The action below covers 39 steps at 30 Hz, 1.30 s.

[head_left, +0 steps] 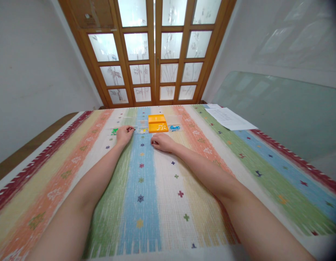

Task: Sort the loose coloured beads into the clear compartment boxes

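My left hand [125, 135] is closed in a pinch, with a tiny dark spot at its fingertips too small to name. Just beside it, partly covered by the hand, lie small green pieces [114, 131] in a clear container. To its right is a clear tray with small yellow and white pieces [143, 130]. My right hand [163, 142] rests with curled fingers in front of an open yellow box [157, 119]; whatever its fingers hold is hidden. White bits [162, 127] lie in the box's front half. Small blue pieces [174, 128] sit in a clear container to the right.
A striped tablecloth [141, 224] with small star and cross patterns covers the table. White paper sheets [230, 119] lie at the far right, beside a large pale glass-like panel [273, 112] against the wall. Wooden doors with glass panes [169, 50] stand behind the table.
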Motion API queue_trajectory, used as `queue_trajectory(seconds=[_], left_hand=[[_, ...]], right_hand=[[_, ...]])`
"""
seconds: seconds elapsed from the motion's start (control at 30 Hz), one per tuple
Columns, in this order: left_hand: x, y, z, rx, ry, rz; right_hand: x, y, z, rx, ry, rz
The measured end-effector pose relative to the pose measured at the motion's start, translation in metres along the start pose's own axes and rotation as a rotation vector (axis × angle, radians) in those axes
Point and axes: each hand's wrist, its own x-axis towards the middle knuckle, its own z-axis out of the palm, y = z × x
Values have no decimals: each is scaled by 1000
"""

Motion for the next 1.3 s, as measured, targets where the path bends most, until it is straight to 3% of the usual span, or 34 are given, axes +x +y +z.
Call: queue_trajectory(seconds=[0.27,0.47,0.83,1.1,1.3], left_hand=[[-1,1,3,69,29,34],[-5,3,2,104,24,78],[-18,26,4,132,-19,224],[-29,46,2,131,-41,313],[-47,74,1,112,-124,408]], right_hand=[[-1,3,2,24,30,-16],[1,10,3,74,95,62],[-7,63,-6,17,481,525],[-10,73,-5,-42,443,670],[-8,74,-4,-54,403,699]])
